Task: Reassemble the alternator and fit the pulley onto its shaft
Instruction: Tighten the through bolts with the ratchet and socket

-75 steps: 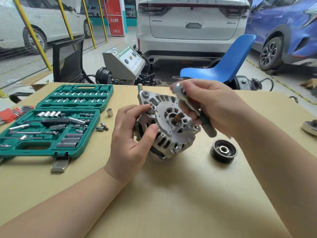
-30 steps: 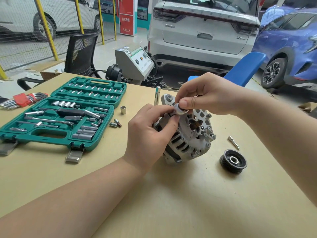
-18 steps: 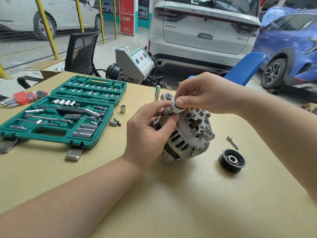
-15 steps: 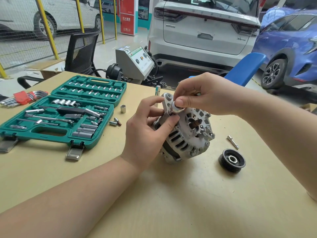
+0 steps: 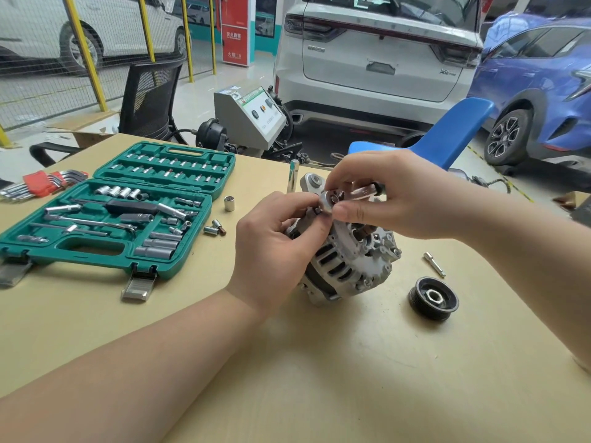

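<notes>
The silver alternator point(image 5: 348, 260) stands tilted on the tan table point(image 5: 319, 378), its shaft end facing up and right. My right hand point(image 5: 383, 193) grips a small ratchet point(image 5: 335, 198), whose round head sits at the alternator's upper left edge. My left hand point(image 5: 275, 244) curls against the alternator's left side, fingertips touching the ratchet head; what they pinch is hidden. The black pulley point(image 5: 434, 298) lies flat on the table to the right, apart from the alternator.
An open green socket set point(image 5: 105, 215) fills the left of the table, with loose sockets point(image 5: 229, 203) beside it. An extension bar point(image 5: 434, 264) lies near the pulley. Red-held hex keys point(image 5: 41, 183) lie far left. A blue chair point(image 5: 447, 132) stands behind.
The ratchet has shifted from the alternator's right side to its upper left edge. My left fingers have closed in on the ratchet head. The alternator and pulley stay put.
</notes>
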Motion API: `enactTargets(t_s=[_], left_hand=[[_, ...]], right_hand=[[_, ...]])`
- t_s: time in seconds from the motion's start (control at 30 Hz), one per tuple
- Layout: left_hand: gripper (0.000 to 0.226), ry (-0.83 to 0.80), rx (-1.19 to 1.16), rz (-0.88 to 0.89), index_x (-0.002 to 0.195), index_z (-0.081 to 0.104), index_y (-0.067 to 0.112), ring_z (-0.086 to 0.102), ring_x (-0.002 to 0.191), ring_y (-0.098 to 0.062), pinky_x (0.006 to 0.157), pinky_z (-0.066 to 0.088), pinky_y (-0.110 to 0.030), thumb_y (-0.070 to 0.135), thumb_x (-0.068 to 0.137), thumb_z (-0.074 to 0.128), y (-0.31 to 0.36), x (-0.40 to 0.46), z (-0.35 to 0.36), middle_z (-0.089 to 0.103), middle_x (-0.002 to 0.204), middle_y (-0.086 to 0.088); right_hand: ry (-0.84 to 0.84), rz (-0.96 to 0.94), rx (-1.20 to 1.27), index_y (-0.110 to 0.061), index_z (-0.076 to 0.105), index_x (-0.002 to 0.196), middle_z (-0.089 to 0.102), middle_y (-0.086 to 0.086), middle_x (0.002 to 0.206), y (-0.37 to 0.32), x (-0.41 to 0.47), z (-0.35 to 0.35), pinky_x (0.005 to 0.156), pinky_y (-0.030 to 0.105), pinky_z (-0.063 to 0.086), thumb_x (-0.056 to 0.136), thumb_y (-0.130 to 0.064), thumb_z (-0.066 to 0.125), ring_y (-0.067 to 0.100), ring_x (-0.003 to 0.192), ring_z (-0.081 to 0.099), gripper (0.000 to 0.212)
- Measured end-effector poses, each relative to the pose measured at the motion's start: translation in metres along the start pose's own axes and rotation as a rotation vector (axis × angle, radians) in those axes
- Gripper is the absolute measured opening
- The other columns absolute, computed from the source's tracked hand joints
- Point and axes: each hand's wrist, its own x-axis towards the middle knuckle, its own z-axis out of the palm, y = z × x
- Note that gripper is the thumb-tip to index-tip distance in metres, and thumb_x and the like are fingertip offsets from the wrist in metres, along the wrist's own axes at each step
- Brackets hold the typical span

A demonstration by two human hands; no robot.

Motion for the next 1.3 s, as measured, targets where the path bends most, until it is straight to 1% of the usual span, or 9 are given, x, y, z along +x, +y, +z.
enactTargets(t_s=[0.23,0.37,0.57,0.73,0.8,0.93,1.03,1.13,1.3], left_hand=[[0.018,0.004,-0.016,-0.024,0.109,0.083,0.026,0.074,0.096,-0.028,0.08,0.066,-0.047,0.014,0.095,0.083,0.0,0.0,0.001,0.075,0.099,0.0],[0.017,-0.004,0.006,-0.003,0.111,0.082,0.025,0.074,0.097,-0.028,0.079,0.066,-0.047,0.018,0.095,0.082,-0.002,-0.001,-0.001,0.074,0.099,0.002],[0.019,-0.01,0.073,0.033,0.117,0.083,0.027,0.069,0.088,-0.026,0.071,0.063,-0.05,0.03,0.099,0.079,-0.005,-0.002,-0.003,0.067,0.092,0.008],[0.022,-0.009,0.088,0.048,0.12,0.082,0.025,0.07,0.087,-0.025,0.072,0.063,-0.049,0.027,0.099,0.078,-0.005,-0.003,-0.004,0.067,0.092,0.004],[0.022,-0.003,0.106,0.059,0.12,0.083,0.023,0.069,0.087,-0.022,0.072,0.063,-0.047,0.026,0.099,0.078,-0.004,-0.003,-0.004,0.068,0.092,0.002],[0.02,-0.002,0.106,0.059,0.118,0.083,0.019,0.068,0.086,-0.021,0.071,0.062,-0.047,0.022,0.099,0.079,-0.004,-0.003,-0.004,0.068,0.091,-0.002],[0.017,-0.001,0.095,0.033,0.114,0.084,0.02,0.068,0.085,-0.023,0.072,0.061,-0.047,0.026,0.099,0.079,-0.006,-0.003,-0.003,0.068,0.09,-0.001],[0.019,-0.008,0.118,0.044,0.115,0.084,0.022,0.064,0.083,-0.021,0.07,0.058,-0.044,0.031,0.099,0.077,-0.008,-0.001,-0.003,0.065,0.086,0.002],[0.016,-0.023,0.14,0.115,0.111,0.082,0.023,0.067,0.09,-0.021,0.075,0.059,-0.044,0.034,0.103,0.074,-0.011,0.002,-0.005,0.073,0.093,-0.001]], right_hand=[[0.089,0.049,-0.144,-0.035,0.073,0.114,0.061,-0.012,0.101,-0.01,-0.009,0.003,0.086,0.042,0.051,0.085,-0.053,0.067,0.014,0.097,0.057,0.034],[0.173,0.138,-0.291,-0.047,0.067,0.12,0.053,-0.017,0.071,-0.016,-0.015,0.014,0.065,0.033,0.039,0.092,-0.056,0.065,0.005,0.07,0.047,0.03],[0.233,0.243,0.073,-0.041,0.071,0.098,0.071,-0.013,0.072,-0.026,-0.016,0.023,0.054,0.025,0.047,0.093,-0.06,0.063,0.004,0.062,0.063,0.021],[0.358,0.346,0.221,-0.039,0.078,0.085,0.075,-0.012,0.071,-0.031,-0.009,0.029,0.048,0.016,0.047,0.089,-0.054,0.076,0.004,0.058,0.067,0.016],[0.384,0.385,0.37,-0.035,0.079,0.089,0.076,-0.008,0.073,-0.03,-0.008,0.031,0.05,0.018,0.047,0.084,-0.048,0.084,0.006,0.057,0.067,0.015],[0.411,0.467,0.594,-0.028,0.07,0.12,0.076,-0.001,0.092,-0.032,-0.009,0.038,0.065,0.031,0.058,0.079,-0.031,0.091,0.015,0.077,0.075,0.046],[0.333,0.344,0.373,-0.028,0.066,0.135,0.068,-0.009,0.098,-0.035,-0.009,0.035,0.072,0.029,0.055,0.087,-0.025,0.083,0.011,0.08,0.068,0.05],[0.128,0.198,-0.037,-0.031,0.072,0.12,0.058,-0.013,0.098,-0.042,-0.004,0.017,0.077,0.027,0.045,0.092,-0.024,0.074,0.01,0.087,0.058,0.029],[-0.04,0.083,-0.364,-0.035,0.074,0.112,0.057,-0.009,0.101,-0.057,0.008,0.0,0.086,0.037,0.051,0.094,-0.037,0.067,0.016,0.096,0.052,0.02]])
